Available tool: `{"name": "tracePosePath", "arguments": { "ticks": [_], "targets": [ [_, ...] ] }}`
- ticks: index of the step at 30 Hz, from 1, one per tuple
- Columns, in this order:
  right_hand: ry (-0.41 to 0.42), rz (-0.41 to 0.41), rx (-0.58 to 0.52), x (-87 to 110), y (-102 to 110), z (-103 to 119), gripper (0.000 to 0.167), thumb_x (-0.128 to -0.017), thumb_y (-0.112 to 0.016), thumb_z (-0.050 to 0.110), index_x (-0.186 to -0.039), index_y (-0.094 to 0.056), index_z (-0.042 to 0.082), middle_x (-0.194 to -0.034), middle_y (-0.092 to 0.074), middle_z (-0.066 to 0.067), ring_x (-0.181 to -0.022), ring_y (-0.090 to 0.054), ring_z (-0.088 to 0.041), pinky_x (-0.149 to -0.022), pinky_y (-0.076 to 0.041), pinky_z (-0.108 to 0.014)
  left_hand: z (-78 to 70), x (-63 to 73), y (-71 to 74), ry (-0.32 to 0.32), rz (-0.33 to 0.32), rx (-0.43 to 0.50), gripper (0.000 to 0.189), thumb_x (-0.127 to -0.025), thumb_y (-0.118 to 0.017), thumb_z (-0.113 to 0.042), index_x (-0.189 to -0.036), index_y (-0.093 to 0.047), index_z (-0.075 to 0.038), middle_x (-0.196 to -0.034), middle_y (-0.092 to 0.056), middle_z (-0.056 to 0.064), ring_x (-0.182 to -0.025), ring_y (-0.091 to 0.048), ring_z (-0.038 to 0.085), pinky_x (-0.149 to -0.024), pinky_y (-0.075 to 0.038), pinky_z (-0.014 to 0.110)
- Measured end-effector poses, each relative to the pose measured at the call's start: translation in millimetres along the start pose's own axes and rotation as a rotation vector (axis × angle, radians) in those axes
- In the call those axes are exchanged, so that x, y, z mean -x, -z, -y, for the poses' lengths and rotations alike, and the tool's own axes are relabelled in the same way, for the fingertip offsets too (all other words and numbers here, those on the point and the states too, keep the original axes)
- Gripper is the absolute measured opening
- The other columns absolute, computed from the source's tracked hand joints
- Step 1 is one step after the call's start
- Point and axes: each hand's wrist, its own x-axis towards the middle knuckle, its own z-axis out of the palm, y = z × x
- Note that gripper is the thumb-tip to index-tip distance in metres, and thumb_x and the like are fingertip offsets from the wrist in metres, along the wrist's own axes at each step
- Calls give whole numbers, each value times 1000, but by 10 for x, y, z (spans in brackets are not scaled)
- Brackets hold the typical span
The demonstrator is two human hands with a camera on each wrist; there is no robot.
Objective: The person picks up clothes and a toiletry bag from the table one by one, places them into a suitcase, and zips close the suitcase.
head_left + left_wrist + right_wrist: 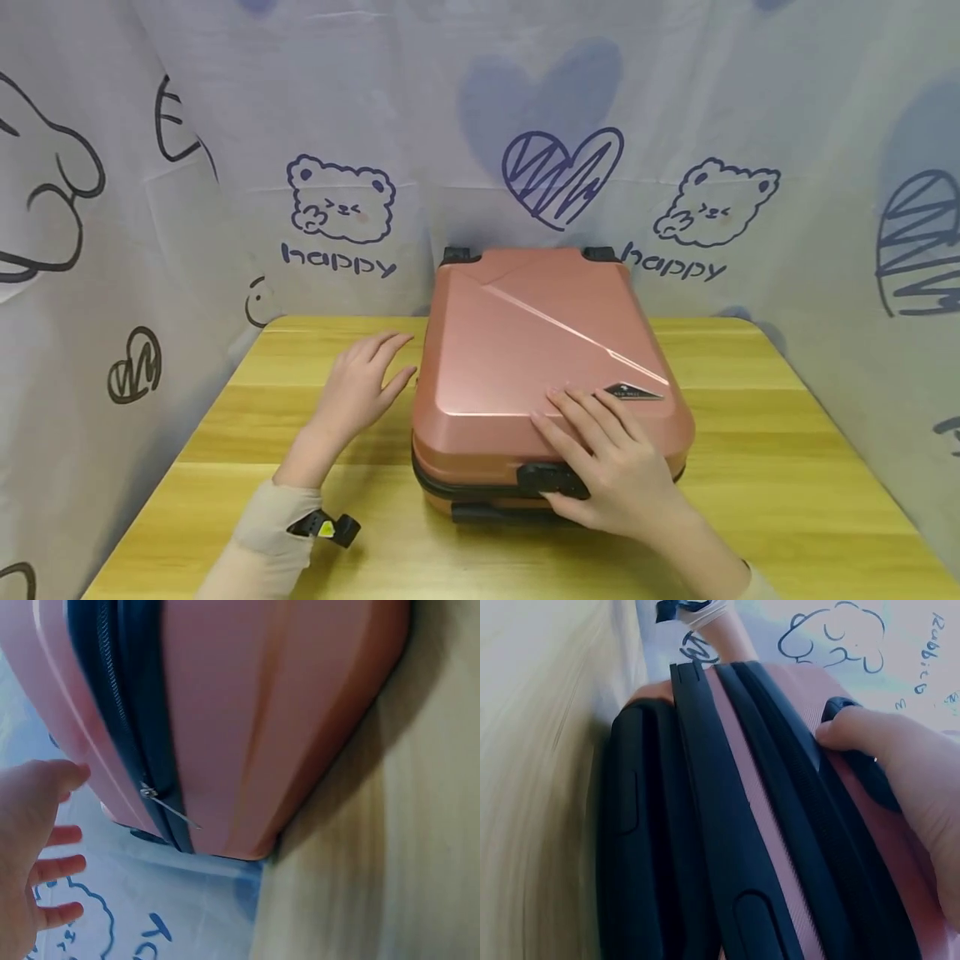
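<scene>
A pink hard-shell suitcase (525,350) lies flat on the wooden table. My right hand (618,467) rests on its near right part, fingers spread over the lid and thumb by the black lock (551,477). In the right wrist view the thumb (855,731) touches the lock's end, above the black zipper band (810,787). My left hand (363,379) is held beside the suitcase's left side, fingers loosely bent, gripping nothing. In the left wrist view a zipper pull (171,806) hangs on the dark zipper band, near the left thumb (64,776).
The yellow wood-grain table (780,483) extends on both sides of the suitcase. White cloth (442,125) with printed hearts and bears hangs behind and at the sides. Black wheels (457,255) at the suitcase's far end are near the cloth. A black strap device (326,527) sits on the left wrist.
</scene>
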Motion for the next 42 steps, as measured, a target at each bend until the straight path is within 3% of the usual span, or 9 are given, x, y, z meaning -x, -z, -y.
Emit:
{"name": "tracePosePath", "arguments": {
  "ticks": [4, 7, 13, 18, 24, 29, 32, 37, 42],
  "targets": [
    [27, -52, -40, 61, 74, -60, 67, -89, -50, 59, -131, -62, 9, -136, -59, -18, -124, -56, -34, -112, -33, -46, -37, -113, 33, -88, -50, 42, 50, -91, -67, -27, -137, -54, -14, -137, -56, 14, -122, -56, 35, -96, -47, 57],
    [58, -138, -121, 82, 140, -123, 68, -88, -55, 61, -124, -66, 5, -128, -64, -21, -120, -58, -35, -116, -32, -42, -60, -197, 55, -126, -62, 57, 49, -95, -61, -34, -139, -53, -15, -141, -54, 15, -126, -53, 34, -100, -45, 56],
    [48, -358, -344, 130, 249, -272, 68, -92, -55, 56, -108, -69, -8, -112, -71, -22, -116, -64, -29, -111, -38, -37, -117, -412, 19, -174, 2, 41, 55, -103, -35, -50, -141, -52, -15, -146, -49, 14, -133, -48, 34, -106, -41, 55],
    [7, -501, -519, 206, 326, -415, 53, -100, -50, 38, -102, -70, -12, -107, -73, -20, -114, -66, -25, -109, -40, -35, -120, -576, -57, -194, 70, 60, 56, -103, -32, -51, -142, -51, -17, -148, -49, 12, -137, -44, 36, -110, -37, 55],
    [-58, -557, -618, 266, 334, -595, 45, -101, -51, 26, -96, -69, -15, -102, -74, -19, -108, -69, -24, -107, -42, -35, -104, -528, -94, -160, 104, 72, 63, -100, -26, -61, -144, -48, -23, -149, -47, 8, -139, -42, 33, -111, -32, 62],
    [-110, -481, -612, 328, 323, -739, 46, -101, -50, 25, -100, -67, -18, -107, -73, -19, -113, -66, -24, -112, -38, -38, -190, -366, -91, -150, 1, 98, 67, -98, -28, -65, -142, -51, -20, -144, -51, 10, -133, -46, 34, -108, -32, 64],
    [-166, -392, -542, 433, 320, -861, 49, -102, -48, 30, -106, -66, -15, -114, -71, -17, -121, -62, -22, -116, -33, -39, -276, -275, -65, -178, -79, 96, 68, -97, -31, -65, -139, -54, -17, -139, -55, 13, -127, -49, 35, -106, -34, 62],
    [-298, -106, -394, 579, 307, -1130, 48, -102, -45, 36, -124, -63, -2, -136, -61, -8, -139, -45, -20, -123, -19, -38, -428, -129, 10, -215, -172, 60, 68, -95, -39, -66, -136, -58, -15, -132, -58, 16, -115, -53, 37, -102, -37, 62],
    [-429, 163, -326, 503, 339, -1245, 42, -99, -50, 15, -140, -53, 10, -149, -48, -7, -148, -29, -26, -124, -14, -33, -578, -32, 51, -222, -244, -21, 72, -90, -45, -71, -132, -61, -15, -125, -60, 18, -104, -55, 38, -95, -42, 57]
  ]
}}
